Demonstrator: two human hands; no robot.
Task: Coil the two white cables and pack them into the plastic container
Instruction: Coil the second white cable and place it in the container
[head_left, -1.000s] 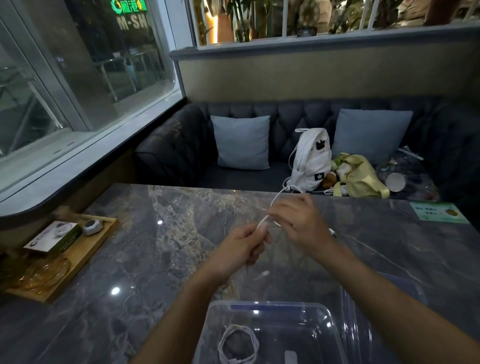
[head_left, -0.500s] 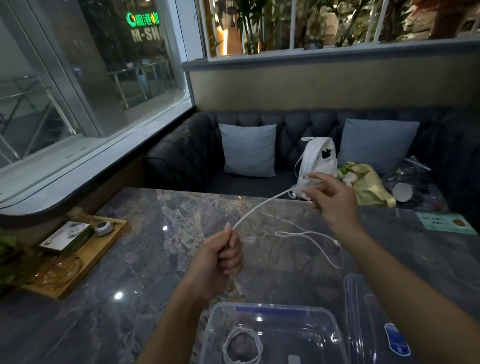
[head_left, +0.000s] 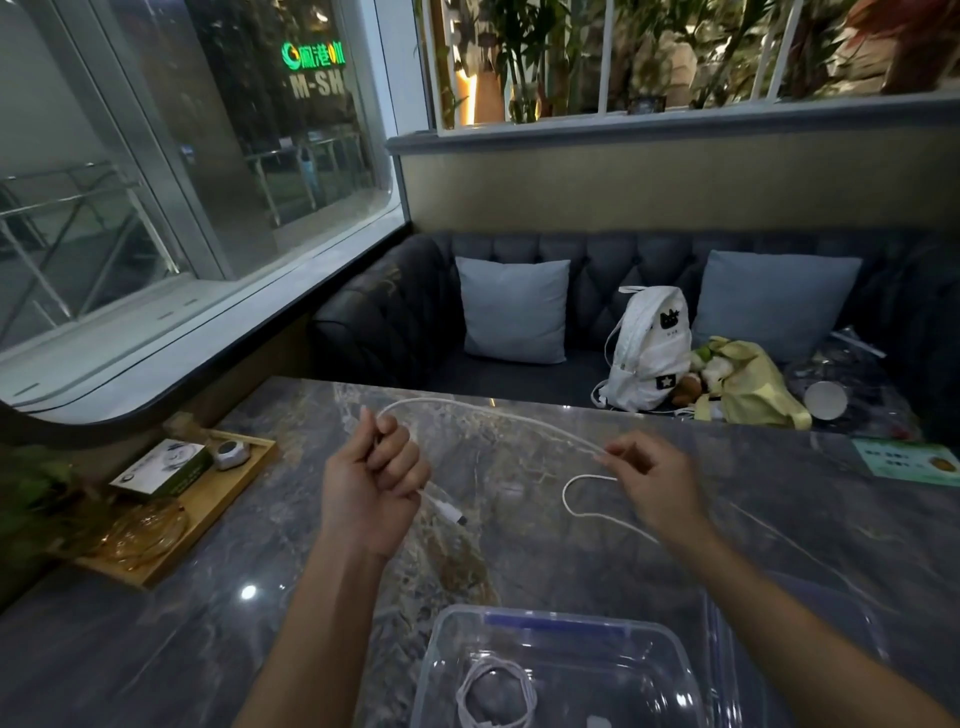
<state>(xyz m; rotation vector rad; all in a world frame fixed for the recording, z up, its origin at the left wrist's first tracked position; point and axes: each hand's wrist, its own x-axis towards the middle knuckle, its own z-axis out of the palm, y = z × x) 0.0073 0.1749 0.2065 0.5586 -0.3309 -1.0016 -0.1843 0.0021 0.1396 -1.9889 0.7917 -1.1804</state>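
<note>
My left hand (head_left: 371, 480) is closed around one end of a white cable (head_left: 498, 413); its plug pokes out below the fist. The cable arcs up over the fist and runs right to my right hand (head_left: 657, 480), which pinches it between thumb and fingers. Past the pinch it hangs in a loose loop over the marble table (head_left: 208, 649) and trails right under my forearm. A second white cable (head_left: 496, 696) lies coiled inside the clear plastic container (head_left: 441, 639) at the near edge.
The container's clear lid (head_left: 810, 597) lies right of the container. A wooden tray (head_left: 208, 509) with a small box and glass dishes stands at the table's left. A green card (head_left: 911, 460) lies far right. Behind the table, a sofa holds cushions, a white backpack (head_left: 652, 351) and bags.
My left hand has moved up and left with the cable end, the plug now hanging below it. My right hand has come down and slid along the cable; a loop now arcs between both hands.
</note>
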